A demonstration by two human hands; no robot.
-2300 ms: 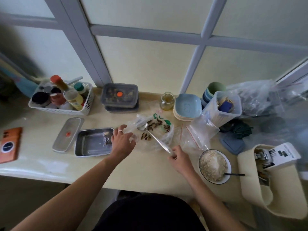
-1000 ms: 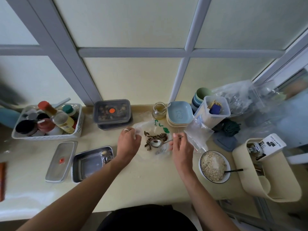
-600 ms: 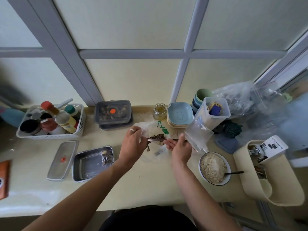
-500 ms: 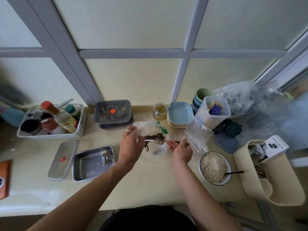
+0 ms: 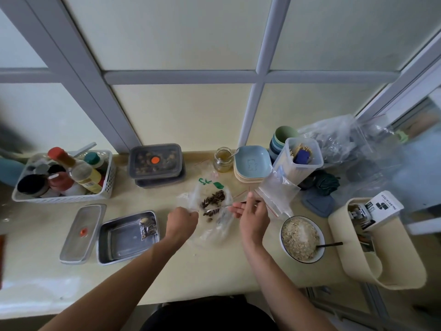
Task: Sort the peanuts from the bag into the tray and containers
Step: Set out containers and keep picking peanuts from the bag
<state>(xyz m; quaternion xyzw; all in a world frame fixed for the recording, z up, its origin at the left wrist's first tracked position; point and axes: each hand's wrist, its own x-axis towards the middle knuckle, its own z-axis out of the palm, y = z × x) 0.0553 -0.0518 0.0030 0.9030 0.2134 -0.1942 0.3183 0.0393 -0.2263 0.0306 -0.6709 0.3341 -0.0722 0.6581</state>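
Flanking the bag: tray, oat bowl.

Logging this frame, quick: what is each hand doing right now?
Left hand: closed, grip on the plastic bag edge.
Right hand: closed, pinching the spoon handle.

Both forearms extended forward, left hand fisted on bag, right hand pinching spoon

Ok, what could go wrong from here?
The spoon sits among peanuts inside the limp bag; lifting it past the crumpled plastic could tip some onto the counter. The tray lies beyond the left hand, so the right hand would carry the load across that arm, another likely spill. The left hand grips only the bag's edge; a slip might close the mouth.
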